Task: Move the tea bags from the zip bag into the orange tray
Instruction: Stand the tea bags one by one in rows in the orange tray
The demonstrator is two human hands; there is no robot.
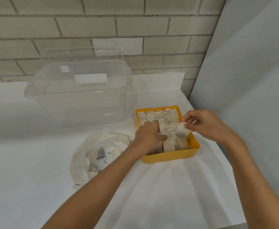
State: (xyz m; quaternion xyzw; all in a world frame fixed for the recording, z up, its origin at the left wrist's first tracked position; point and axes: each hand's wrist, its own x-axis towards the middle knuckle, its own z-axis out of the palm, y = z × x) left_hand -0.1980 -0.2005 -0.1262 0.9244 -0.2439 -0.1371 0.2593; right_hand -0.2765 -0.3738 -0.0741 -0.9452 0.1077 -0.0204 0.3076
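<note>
Right grip (pixel 206 126) pinches white paper tea bag (pixel 182 132) over near-full rectangular orange plastic tray (pixel 168 157). Left grip (pixel 149 134) buried among packed rows, closure unclear. Clear zip bag (pixel 100 156) beside tray holds more. Risk: tight slot crumples, tears bag.

Rows of white tea bags (pixel 152 115) fill the orange tray (pixel 168 157); more lie in the clear zip bag (pixel 86 162)

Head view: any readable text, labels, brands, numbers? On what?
None readable.
Zip bag: short blue marks at its edges, too small to read as text.
Clear bin: pale rectangles on its wall, no print visible.
Orange tray and tea bags: no print visible.
</note>
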